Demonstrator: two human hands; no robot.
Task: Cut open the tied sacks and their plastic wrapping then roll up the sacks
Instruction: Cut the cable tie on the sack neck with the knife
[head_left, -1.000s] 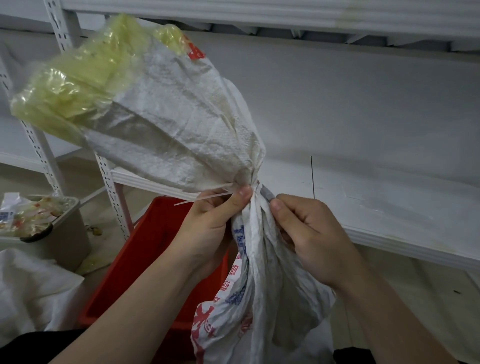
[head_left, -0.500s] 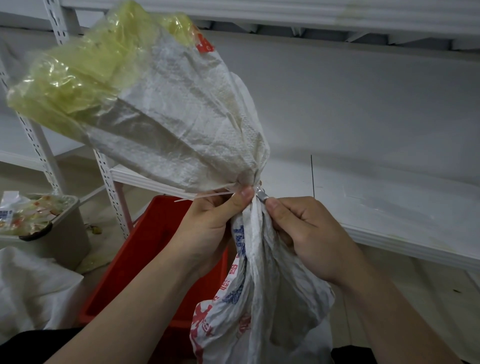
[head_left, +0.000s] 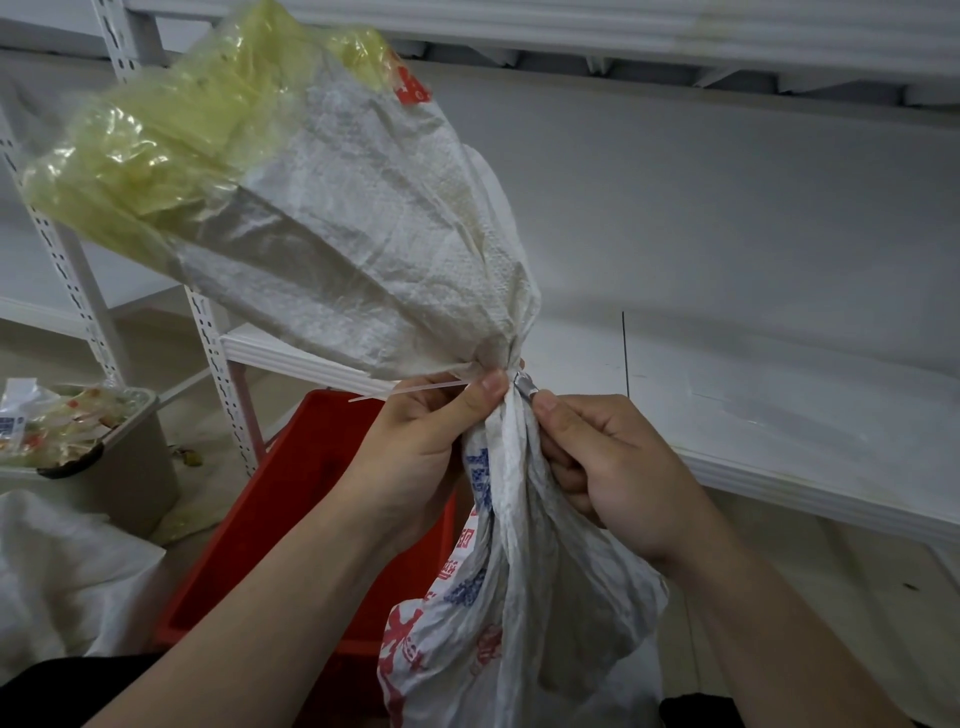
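Blade (head_left: 523, 387), pinched in the curled right hand (head_left: 613, 467), is now brought up against the cable tie (head_left: 410, 391), while the sack (head_left: 363, 234) neck is gripped by the left hand (head_left: 415, 447), aloft near the red crate (head_left: 291, 519); tie judged uncut, cut imminent.

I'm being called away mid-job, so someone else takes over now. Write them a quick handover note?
Left hand grips the sack at its neck, just under the zip tie.
Right hand holds a small metal blade, tip at the tie.
Sack is held up above the red crate; yellow plastic liner pokes out its top.
Done: nothing visibly cut, neck cinched.
Left: cut tie, open liner, roll sack.
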